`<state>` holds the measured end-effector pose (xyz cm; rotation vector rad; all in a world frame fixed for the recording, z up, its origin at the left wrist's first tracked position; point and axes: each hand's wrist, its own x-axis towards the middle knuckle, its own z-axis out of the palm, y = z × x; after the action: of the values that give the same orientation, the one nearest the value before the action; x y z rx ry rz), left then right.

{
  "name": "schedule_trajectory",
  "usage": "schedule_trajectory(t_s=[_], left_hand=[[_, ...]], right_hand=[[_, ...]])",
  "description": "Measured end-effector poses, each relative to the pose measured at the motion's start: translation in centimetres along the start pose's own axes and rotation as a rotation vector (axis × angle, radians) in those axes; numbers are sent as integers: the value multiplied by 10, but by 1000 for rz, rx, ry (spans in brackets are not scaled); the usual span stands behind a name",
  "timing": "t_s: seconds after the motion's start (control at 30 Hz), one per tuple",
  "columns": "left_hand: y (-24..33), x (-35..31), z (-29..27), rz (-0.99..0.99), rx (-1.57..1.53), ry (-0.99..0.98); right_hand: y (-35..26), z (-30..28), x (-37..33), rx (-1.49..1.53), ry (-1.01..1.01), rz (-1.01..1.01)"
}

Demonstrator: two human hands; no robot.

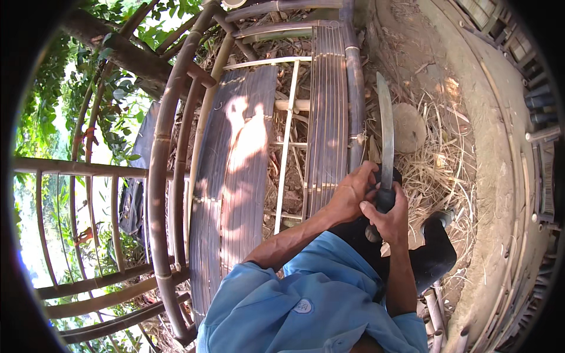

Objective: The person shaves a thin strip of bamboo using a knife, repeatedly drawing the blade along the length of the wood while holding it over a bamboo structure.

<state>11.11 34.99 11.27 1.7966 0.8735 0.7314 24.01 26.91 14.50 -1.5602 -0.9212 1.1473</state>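
Just off the right edge of the bamboo bench point(329, 117), a machete point(387, 138) points away from the person point(294, 294), whose right hand point(393, 216) grips its black handle point(385, 201). The left hand point(352, 191) curls its fingers near the blade point(385, 112); gripping what, I can't tell.

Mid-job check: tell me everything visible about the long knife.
The long knife has a slender, gently curved blade, grey and metallic-looking, with a dark handle. The blade points away from the person, its tip leaning slightly left. The right hand grips the handle; the left hand is at the blade's base, its exact contact unclear. In the picture, the blade lies just left of a round tan block.
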Motion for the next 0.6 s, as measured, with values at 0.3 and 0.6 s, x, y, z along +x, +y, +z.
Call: schedule_trajectory(t_s=[0.3, 0.6], left_hand=[[-114, -103, -63, -290, 1013, 166], [-189, -221, -93, -351, 1034, 280]], right_hand=[[22, -55, -20, 50, 212, 27], [34, -69, -20, 115, 216, 38]])
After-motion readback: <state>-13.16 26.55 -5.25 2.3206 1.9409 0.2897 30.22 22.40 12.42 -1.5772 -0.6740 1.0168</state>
